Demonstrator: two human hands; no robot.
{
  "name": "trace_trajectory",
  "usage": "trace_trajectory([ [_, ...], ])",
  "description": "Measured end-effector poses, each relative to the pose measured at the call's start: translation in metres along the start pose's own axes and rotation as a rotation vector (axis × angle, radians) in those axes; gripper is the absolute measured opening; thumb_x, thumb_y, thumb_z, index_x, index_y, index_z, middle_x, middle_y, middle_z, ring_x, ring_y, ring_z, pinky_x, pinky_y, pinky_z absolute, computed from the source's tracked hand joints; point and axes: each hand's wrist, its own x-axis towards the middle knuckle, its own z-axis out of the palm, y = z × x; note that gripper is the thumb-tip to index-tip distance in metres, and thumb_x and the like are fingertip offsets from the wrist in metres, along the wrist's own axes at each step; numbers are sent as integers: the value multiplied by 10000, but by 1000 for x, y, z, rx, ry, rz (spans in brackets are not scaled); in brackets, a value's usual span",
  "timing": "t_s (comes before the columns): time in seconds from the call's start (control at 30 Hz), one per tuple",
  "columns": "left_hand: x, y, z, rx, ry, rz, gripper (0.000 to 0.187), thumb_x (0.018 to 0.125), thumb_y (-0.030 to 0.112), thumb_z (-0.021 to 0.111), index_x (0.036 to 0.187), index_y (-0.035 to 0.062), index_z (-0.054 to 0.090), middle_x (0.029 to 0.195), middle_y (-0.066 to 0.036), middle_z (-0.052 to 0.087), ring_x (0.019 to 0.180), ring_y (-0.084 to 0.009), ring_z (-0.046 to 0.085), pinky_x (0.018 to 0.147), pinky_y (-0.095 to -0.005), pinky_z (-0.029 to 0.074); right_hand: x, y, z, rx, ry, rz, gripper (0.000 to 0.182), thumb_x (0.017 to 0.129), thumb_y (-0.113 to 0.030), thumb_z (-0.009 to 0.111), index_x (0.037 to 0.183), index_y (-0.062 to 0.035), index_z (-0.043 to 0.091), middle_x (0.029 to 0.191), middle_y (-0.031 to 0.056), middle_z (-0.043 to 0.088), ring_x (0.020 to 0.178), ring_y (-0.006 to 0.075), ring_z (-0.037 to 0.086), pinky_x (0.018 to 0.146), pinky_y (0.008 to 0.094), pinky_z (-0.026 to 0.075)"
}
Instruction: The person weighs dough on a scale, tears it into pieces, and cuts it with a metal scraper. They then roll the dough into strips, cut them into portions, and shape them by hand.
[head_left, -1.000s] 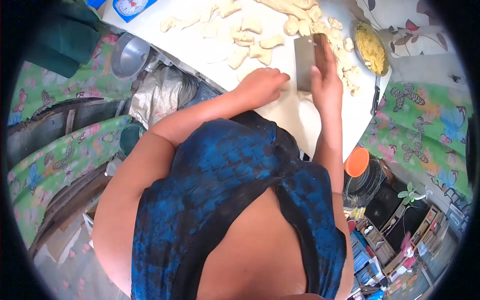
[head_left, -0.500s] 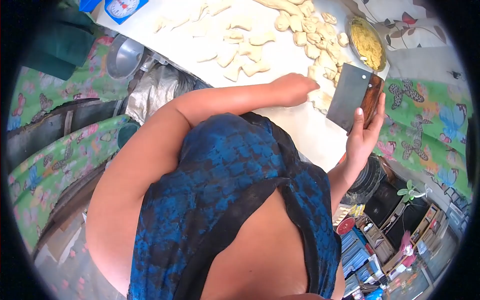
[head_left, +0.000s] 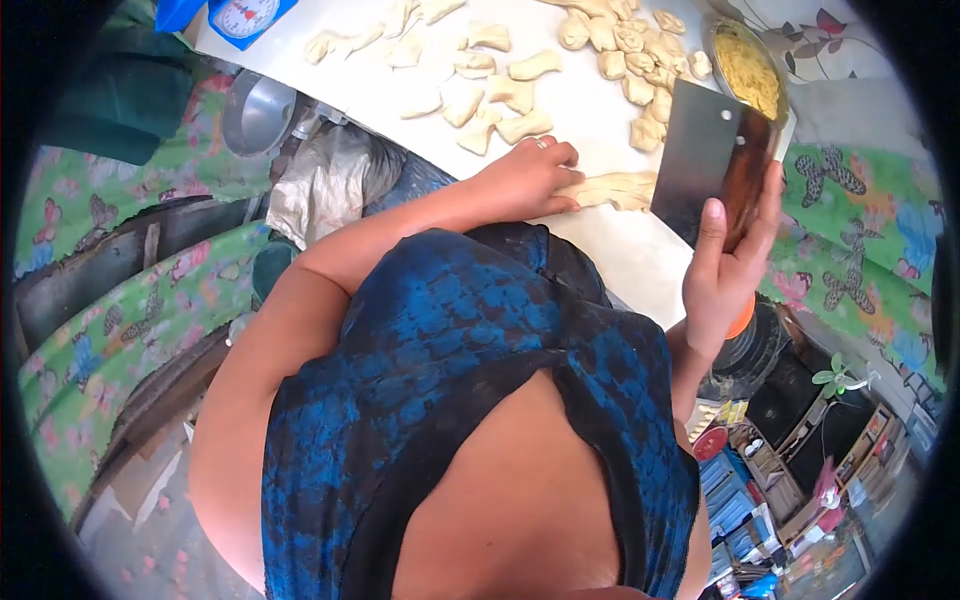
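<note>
My left hand point(head_left: 532, 180), fingers curled, grips the left end of a long, flat strip of dough point(head_left: 615, 190) lying near the front edge of the white table. The strip runs right until the blade hides its far end. In my right hand point(head_left: 722, 270) is a dough scraper point(head_left: 690, 155) with a broad dark metal blade and a brown wooden handle, held upright with the thumb along its near side. Several cut dough pieces point(head_left: 512, 95) lie beyond my left hand. A cluster of rounder dough pieces point(head_left: 640, 65) sits behind the scraper.
A metal bowl of yellow filling point(head_left: 748, 72) stands at the table's far right. At the back left is a blue scale point(head_left: 245, 18) with a round dial. A metal basin point(head_left: 257, 112) and a silvery sheet point(head_left: 325, 178) are beside the table's left edge.
My left hand has moved left and a little nearer, and the dough strip now shows stretched between it and the scraper. The right hand still holds the scraper; the view has shifted slightly.
</note>
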Motion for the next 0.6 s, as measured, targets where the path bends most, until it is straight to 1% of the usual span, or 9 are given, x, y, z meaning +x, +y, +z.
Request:
trace_trajectory([
  [0.07, -2, -1, 1, 10, 21, 20, 369, 787, 288, 694, 1061, 43, 666, 1044, -126, 573, 995, -293, 535, 895, -416, 415, -2, 5, 11, -11, -86, -48, 545, 916, -41, 521, 1418, -6, 312, 1408, 211, 407, 1273, 296, 444, 1012, 370, 387],
  [0.1, -2, 0, 1, 19, 23, 31, 380, 782, 292, 697, 1069, 46, 661, 1017, -119, 575, 979, -288, 539, 879, -411, 417, -6, 11, 17, -72, -162, 20, 557, 902, -22, 515, 1423, -39, 317, 1384, 206, 442, 1281, 303, 444, 1011, 369, 393],
  [0.13, -2, 0, 0, 28, 24, 42, 391, 777, 296, 700, 1077, 49, 656, 989, -113, 576, 962, -284, 542, 863, -406, 420, -9, 20, 30, -60, -231, 43, 558, 897, -60, 524, 1422, -95, 337, 1362, 208, 459, 1228, 338, 487, 973, 382, 430],
  [0.2, -3, 0, 0, 51, -5, 33, 386, 770, 289, 700, 1072, 52, 657, 957, -105, 579, 943, -280, 548, 847, -404, 422, -21, 40, 59, -227, -329, 121, 573, 883, -94, 533, 1419, -130, 334, 1296, 215, 510, 1118, 383, 549, 889, 416, 477],
  [0.33, -1, 2, -2, 134, -66, 20, 352, 758, 248, 687, 1054, 60, 659, 875, -93, 591, 889, -278, 568, 809, -399, 424, 3, 44, 76, -284, -365, 152, 600, 865, -103, 541, 1419, -156, 316, 1200, 229, 564, 989, 421, 588, 797, 455, 497],
  [0.4, -2, 2, -5, 135, -93, 1, 337, 753, 229, 680, 1044, 60, 662, 860, -102, 594, 869, -287, 574, 797, -402, 433, 9, 42, 85, -277, -360, 25, 619, 857, -91, 534, 1422, -177, 298, 1099, 230, 605, 911, 415, 610, 754, 473, 501],
  [0.43, -1, 2, -7, 139, -114, -28, 323, 749, 211, 673, 1035, 60, 666, 845, -110, 596, 849, -295, 579, 785, -405, 443, 12, 38, 86, -287, -399, 59, 623, 857, -95, 525, 1426, -209, 296, 1070, 232, 606, 877, 418, 609, 739, 481, 498],
  [0.53, -3, 5, -14, 123, -107, -117, 290, 755, 186, 655, 1013, 56, 673, 824, -119, 598, 819, -309, 585, 755, -413, 462, 4, 31, 83, -403, -510, 101, 652, 859, -103, 517, 1443, -236, 259, 1062, 237, 599, 845, 433, 605, 722, 493, 495],
  [0.6, -3, 2, -11, 122, -85, -155, 279, 757, 174, 649, 1007, 53, 675, 823, -120, 600, 810, -314, 586, 749, -413, 469, -7, 21, 67, -368, -534, 106, 693, 861, -88, 518, 1460, -252, 210, 1105, 256, 577, 866, 450, 597, 720, 502, 494],
])
